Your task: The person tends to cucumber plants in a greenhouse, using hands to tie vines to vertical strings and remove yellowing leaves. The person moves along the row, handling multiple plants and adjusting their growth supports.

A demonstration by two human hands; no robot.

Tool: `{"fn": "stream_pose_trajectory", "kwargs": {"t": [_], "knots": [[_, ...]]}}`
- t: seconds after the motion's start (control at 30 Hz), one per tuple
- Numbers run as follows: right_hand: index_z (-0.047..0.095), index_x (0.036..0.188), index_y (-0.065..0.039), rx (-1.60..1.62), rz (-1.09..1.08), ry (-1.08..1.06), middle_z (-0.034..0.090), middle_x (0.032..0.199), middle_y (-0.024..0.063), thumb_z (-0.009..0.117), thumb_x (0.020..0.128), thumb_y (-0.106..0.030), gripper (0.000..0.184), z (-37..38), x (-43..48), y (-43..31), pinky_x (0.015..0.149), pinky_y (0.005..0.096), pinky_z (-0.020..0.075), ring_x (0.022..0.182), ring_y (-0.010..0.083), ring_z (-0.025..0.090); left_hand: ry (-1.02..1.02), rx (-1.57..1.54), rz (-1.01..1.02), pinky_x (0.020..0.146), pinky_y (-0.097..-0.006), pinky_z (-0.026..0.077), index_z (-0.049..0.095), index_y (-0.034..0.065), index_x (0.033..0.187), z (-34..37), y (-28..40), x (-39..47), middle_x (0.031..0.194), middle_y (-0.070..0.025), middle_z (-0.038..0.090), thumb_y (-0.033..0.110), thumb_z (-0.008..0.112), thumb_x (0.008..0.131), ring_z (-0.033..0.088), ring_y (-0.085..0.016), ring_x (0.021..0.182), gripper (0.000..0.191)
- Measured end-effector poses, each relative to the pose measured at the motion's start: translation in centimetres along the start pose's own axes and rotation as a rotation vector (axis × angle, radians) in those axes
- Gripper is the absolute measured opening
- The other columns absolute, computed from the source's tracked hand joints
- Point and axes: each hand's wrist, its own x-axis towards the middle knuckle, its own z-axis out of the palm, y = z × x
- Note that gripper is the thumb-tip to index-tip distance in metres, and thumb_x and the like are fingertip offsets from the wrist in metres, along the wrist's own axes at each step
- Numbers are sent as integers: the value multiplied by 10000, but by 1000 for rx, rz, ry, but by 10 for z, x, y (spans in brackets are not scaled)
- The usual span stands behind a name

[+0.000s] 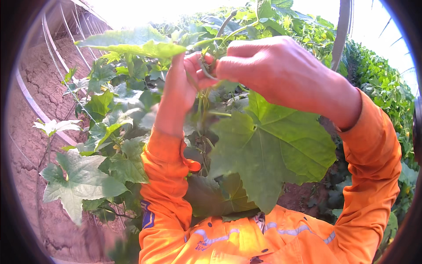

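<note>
Both my hands are raised at the top centre, close together at the stem of a climbing vine point(205, 99). My left hand point(186, 77) has its fingers curled around the stem and a thin curved strand, perhaps a tendril or tie. My right hand point(263, 66) pinches at the same spot from the other side, its fingertips partly hidden behind the hand. A broad green vine leaf point(273, 145) hangs below my right hand. Another leaf point(132, 43) spreads over my left wrist, brightly lit.
Dense vines point(125, 95) grow on the left and ahead, with more rows point(385, 89) at right. A cracked earth wall point(43, 82) with pale curved poles point(36, 105) and strings stands at left. A grey pole point(340, 33) rises at upper right.
</note>
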Motion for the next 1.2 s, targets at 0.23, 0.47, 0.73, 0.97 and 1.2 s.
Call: {"fn": "stream_pose_trajectory", "kwargs": {"t": [0.23,0.47,0.73,0.97,1.2], "knots": [[554,1037,-82,-210,37,-37,591,848,49,561,784,-88,253,67,-18,12,627,355,526,693,245,647,-146,-18,36,846,-411,533,573,15,1099,-28,-16,7,985,-108,622,274,463,966,633,-264,965,312],[552,1073,-78,-46,145,-44,625,940,100,583,777,-72,298,82,-16,-13,590,382,527,705,283,661,-104,126,105,815,-350,533,603,-15,1034,-27,-19,-31,1035,-174,646,164,593,894,648,-234,955,227],[657,981,-93,339,289,17,627,764,161,548,880,-122,152,86,-10,-19,647,460,482,745,374,612,88,279,49,1017,-391,347,647,-6,1063,-57,-36,-33,1033,-89,682,282,529,932,615,-140,1009,338],[638,944,-71,414,281,44,647,800,152,569,849,-132,131,94,-12,-9,685,469,485,776,366,625,207,881,360,896,-360,451,611,-27,1136,-56,-77,-24,1087,-115,657,254,549,941,634,-188,978,347],[629,994,-55,707,348,46,643,787,142,579,856,-153,177,118,-10,6,684,413,487,725,310,633,76,479,406,731,-299,551,593,-21,1126,-61,-44,-27,978,-109,669,117,574,927,663,-179,865,243]]}}
